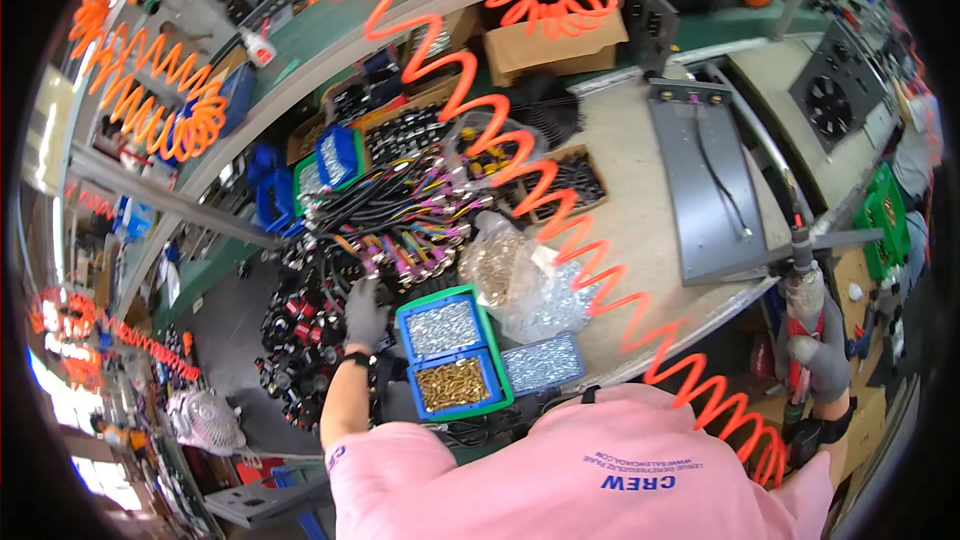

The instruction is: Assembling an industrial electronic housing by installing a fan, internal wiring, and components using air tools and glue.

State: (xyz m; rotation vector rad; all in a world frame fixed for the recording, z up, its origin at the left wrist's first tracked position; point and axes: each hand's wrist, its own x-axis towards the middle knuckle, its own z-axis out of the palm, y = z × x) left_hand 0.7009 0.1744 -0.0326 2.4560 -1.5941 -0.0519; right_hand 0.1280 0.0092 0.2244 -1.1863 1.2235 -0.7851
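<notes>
My left hand (366,318), in a grey glove, reaches to the edge between a heap of black parts with red bits (300,325) and a bundle of cables (400,205) with purple connectors. Its fingertips are small and run into the clutter, so their grip is unclear. At the far right my right hand (828,358), also gloved in grey, is closed around a red and grey power screwdriver (800,315), held upright. Beside my left hand sits a green-rimmed tray with blue bins (404,340), holding silver screws (444,328) and brass-coloured screws (450,384).
An orange coiled hose (540,180) crosses over the bench. Bags of small parts (497,265) and a blue box of silver pieces (543,364) lie near me. A grey metal panel (705,190) with a black cable rests on the right. A cardboard box (555,48) stands behind.
</notes>
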